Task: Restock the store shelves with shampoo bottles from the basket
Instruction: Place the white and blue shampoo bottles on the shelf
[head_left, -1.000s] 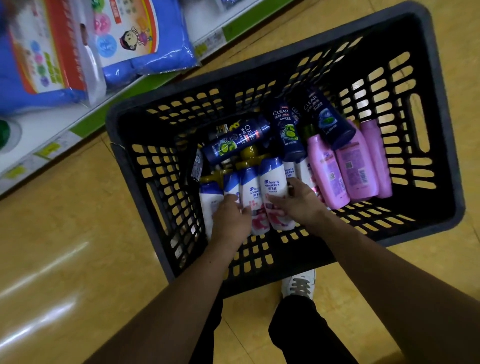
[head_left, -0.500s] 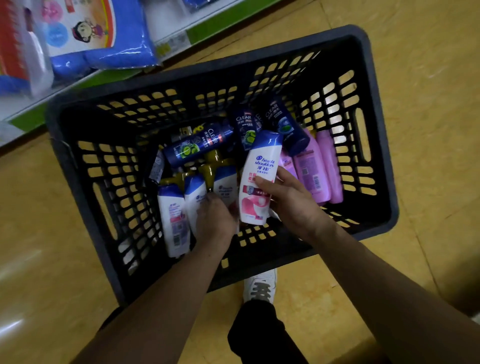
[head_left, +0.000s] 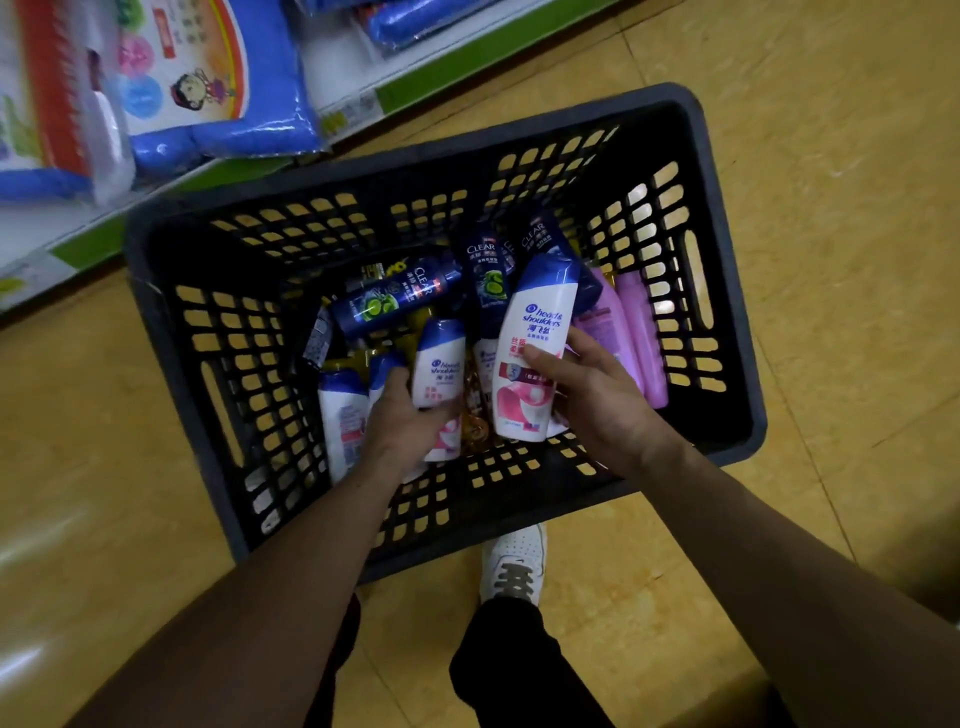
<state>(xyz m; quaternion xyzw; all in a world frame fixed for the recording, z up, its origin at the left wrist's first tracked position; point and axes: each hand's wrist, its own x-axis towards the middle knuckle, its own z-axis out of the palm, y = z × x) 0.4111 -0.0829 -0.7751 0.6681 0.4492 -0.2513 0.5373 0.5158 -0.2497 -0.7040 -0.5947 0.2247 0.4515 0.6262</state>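
Note:
A black slotted plastic basket (head_left: 727, 291) stands on the floor with several shampoo bottles inside. My right hand (head_left: 597, 400) grips a white, blue-capped shampoo bottle with a pink label (head_left: 535, 338), raised above the heap. My left hand (head_left: 402, 415) holds a second white bottle of the same kind (head_left: 439, 364), lifted a little. More white bottles (head_left: 340, 415) lie at the left. Dark blue bottles (head_left: 395, 301) lie at the back, and pink bottles (head_left: 631, 332) at the right.
The bottom store shelf (head_left: 218, 176) with a green and white edge runs along the upper left, holding big blue plastic packs (head_left: 223, 104). The floor is glossy yellow tile. My white shoe (head_left: 514, 566) and dark trouser legs stand just behind the basket's near wall.
My right hand has lifted its white bottle out of the row and higher over the basket. My left hand has closed round a second white bottle and raised it.

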